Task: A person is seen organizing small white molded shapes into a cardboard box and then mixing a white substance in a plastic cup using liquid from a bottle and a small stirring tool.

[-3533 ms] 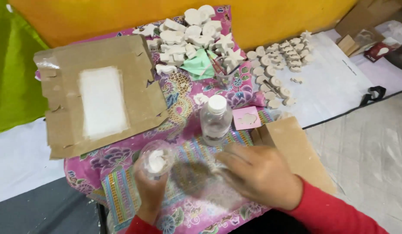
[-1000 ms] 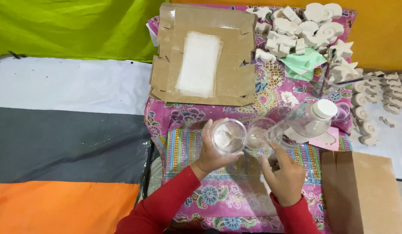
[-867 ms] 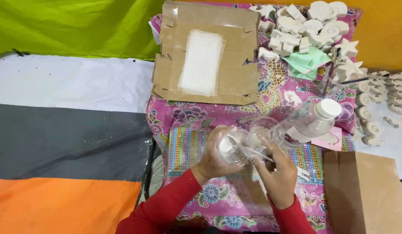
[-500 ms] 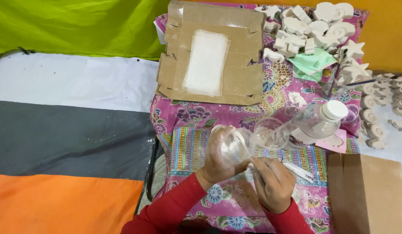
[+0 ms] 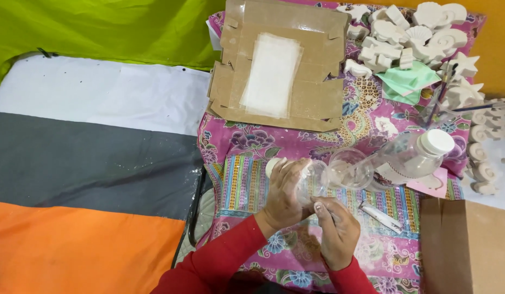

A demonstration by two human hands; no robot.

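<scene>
We find the left hand [image 5: 285, 188] clenched round one clear plastic cup [image 5: 309, 182], tipped on its side just left of a second, empty cup [image 5: 347, 169]. The right hand [image 5: 337, 231], fingers closed on something we cannot tell, works at its mouth. We judge the cup light, thin, easily crushed; grip the wall. One capped bottle [image 5: 421, 155] lies right of the empty cup.

Clear glossy plastic cup [image 5: 309, 179], matt cardboard [image 5: 279, 65]

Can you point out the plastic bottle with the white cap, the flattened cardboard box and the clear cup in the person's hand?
plastic bottle [image 5: 413, 158], head view, clear body.
flattened cardboard box [image 5: 317, 100], head view, brown panel.
clear cup [image 5: 312, 182], head view, side wall.
</scene>
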